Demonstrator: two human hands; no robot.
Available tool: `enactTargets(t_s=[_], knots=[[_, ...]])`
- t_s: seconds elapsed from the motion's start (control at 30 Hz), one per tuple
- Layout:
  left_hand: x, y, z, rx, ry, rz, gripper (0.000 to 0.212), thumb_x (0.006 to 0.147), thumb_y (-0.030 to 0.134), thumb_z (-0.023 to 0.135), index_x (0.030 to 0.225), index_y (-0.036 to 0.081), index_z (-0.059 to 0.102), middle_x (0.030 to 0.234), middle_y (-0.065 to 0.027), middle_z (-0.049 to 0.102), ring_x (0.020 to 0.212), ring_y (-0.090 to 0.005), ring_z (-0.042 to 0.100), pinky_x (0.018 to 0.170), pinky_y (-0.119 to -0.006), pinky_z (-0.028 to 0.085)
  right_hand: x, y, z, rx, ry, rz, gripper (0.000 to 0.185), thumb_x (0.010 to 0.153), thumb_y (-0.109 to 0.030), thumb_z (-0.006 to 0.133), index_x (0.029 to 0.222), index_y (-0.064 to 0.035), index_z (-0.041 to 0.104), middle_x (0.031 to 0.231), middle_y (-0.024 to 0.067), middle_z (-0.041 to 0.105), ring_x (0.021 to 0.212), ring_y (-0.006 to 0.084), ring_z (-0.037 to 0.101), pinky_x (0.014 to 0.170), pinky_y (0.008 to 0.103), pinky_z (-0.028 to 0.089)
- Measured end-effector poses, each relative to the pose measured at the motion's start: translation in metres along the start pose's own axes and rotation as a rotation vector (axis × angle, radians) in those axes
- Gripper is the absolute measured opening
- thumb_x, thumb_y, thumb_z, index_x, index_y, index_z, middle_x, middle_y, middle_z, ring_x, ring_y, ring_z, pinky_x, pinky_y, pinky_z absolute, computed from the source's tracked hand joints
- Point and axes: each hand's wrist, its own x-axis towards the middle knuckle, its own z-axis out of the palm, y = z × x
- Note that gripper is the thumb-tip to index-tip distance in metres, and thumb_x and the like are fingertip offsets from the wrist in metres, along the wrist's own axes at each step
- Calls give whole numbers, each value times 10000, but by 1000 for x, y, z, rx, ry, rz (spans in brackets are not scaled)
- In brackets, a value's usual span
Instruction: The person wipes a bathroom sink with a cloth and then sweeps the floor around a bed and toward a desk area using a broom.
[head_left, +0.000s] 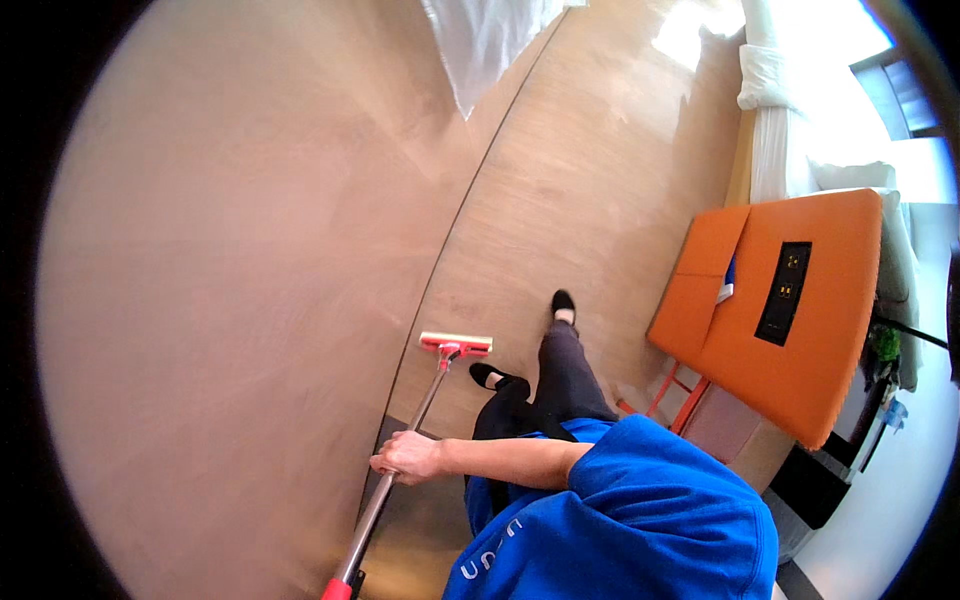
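My right hand (409, 456) is closed around the metal pole (373, 517) of a long-handled mop or squeegee. Its flat red head (456, 344), with a pale strip along the edge, is beside my left shoe (489, 375), at a thin dark line across the pale brown surface. A red grip (337, 590) on the pole shows at the bottom edge. My left hand is out of view. The blue shirt (622, 525) and dark trousers fill the lower middle, and my right shoe (562, 304) is set farther forward.
On the right stands an orange table or panel (832, 255) with a black socket strip (784, 292) and a pocket. Red metal legs (663, 390) show under it. Beyond are a bed with white linen (769, 150) and a plant (886, 343). Sheer white fabric (487, 52) hangs at the top.
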Motion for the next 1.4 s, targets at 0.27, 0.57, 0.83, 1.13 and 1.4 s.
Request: enactTargets(t_s=[0.27, 0.57, 0.83, 1.13, 1.4], knots=[[34, -8, -22, -160, -471, 158, 190, 853, 188, 611, 736, 66, 525, 729, -95, 618, 751, -276, 636, 814, -477, 499, -21, 3, -86, -218, -40, -84, 204, 654, -146, 641, 824, -89, 543, 688, 94, 605, 706, 299, 634, 723, 441, 488], [11, -189, 216, -337, -159, -62, 214, 755, 3, 704, 721, 79, 507, 807, -75, 623, 889, -264, 631, 975, -497, 417, -104, 217, -257, -836, 41, 618, 190, 725, -123, 664, 909, -175, 672, 960, 50, 626, 989, 257, 595, 862, 413, 462], [-164, -171, -58, 286, 35, -296, 265, 862, 173, 643, 691, 105, 452, 766, -72, 594, 728, -225, 578, 815, -488, 505, -6, 82, -13, -633, -145, 479, 213, 680, -144, 688, 889, -105, 691, 901, 121, 665, 921, 276, 640, 811, 414, 522], [-227, -11, -211, 31, -7, -6, 208, 861, 186, 596, 711, 73, 507, 705, -94, 602, 706, -264, 616, 764, -472, 516, 35, -108, 315, 3, -63, 14, 175, 708, -192, 648, 821, -99, 552, 690, 111, 620, 726, 324, 630, 661, 438, 494], [-187, 31, -200, -244, -797, 211, 161, 829, 204, 618, 779, 74, 537, 684, -99, 604, 743, -283, 642, 757, -467, 510, -48, -129, 230, -209, 106, -3, 205, 648, -167, 657, 819, -106, 560, 677, 88, 627, 699, 319, 641, 657, 456, 482]])
